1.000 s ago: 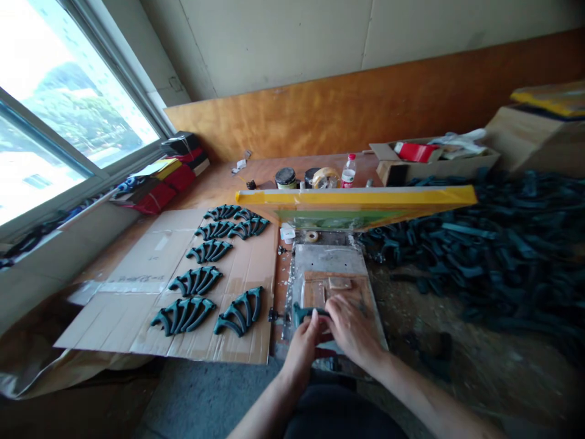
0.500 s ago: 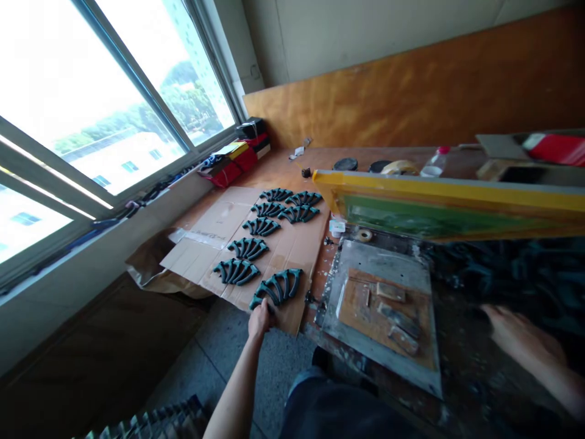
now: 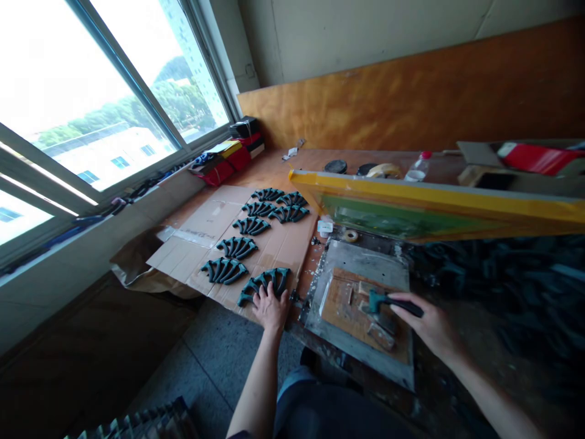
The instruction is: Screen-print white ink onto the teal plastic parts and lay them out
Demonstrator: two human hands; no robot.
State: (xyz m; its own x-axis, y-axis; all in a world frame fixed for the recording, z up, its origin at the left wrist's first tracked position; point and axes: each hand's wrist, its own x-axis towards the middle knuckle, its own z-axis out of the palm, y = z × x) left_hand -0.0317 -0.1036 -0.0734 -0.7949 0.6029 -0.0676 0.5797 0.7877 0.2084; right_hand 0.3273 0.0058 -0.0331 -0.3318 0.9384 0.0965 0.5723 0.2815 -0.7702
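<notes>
My right hand (image 3: 427, 323) grips the dark handle of a T-shaped piece with a green head (image 3: 375, 301). It holds the piece over a worn wooden block fixture (image 3: 338, 305) on a grey metal plate (image 3: 315, 317). My left hand (image 3: 271, 311) rests, fingers spread, on the near fanned row of similar green-and-black pieces (image 3: 278, 277). That row lies at the near edge of a flattened cardboard sheet (image 3: 183, 259). Farther back on the cardboard are several more fanned rows (image 3: 223, 270).
Above the plate's far side slants a yellow-edged screen frame (image 3: 411, 188) with green mesh. A dark heap of pieces (image 3: 479, 268) lies at the right. Behind stand a red-capped bottle (image 3: 417, 167), tape rolls and boxes. A window (image 3: 119, 73) is on the left.
My right hand has come left from the dark heap to the fixture with a T-shaped piece. My left hand has shifted right along the near row, its fingers now spread over it.
</notes>
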